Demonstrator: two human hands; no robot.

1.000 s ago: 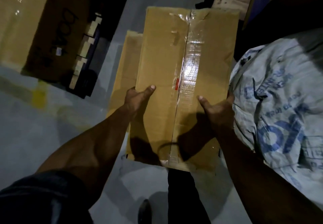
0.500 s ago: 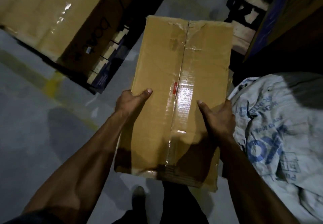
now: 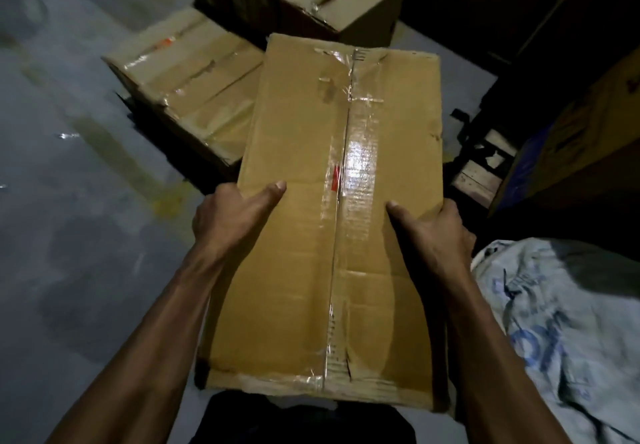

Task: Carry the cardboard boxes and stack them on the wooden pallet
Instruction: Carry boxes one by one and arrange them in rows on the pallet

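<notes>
The cardboard box point(image 3: 332, 222) is carried off the floor, long axis pointing ahead. The left hand point(image 3: 225, 218) and right hand point(image 3: 440, 232) clamp its opposite side edges, thumbs on top, balancing it. Stacked boxes point(image 3: 194, 80) lie just beyond.

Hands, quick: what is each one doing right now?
Left hand: grips the left edge of the cardboard box, thumb on top.
Right hand: grips the box's right edge, thumb on top.
</notes>
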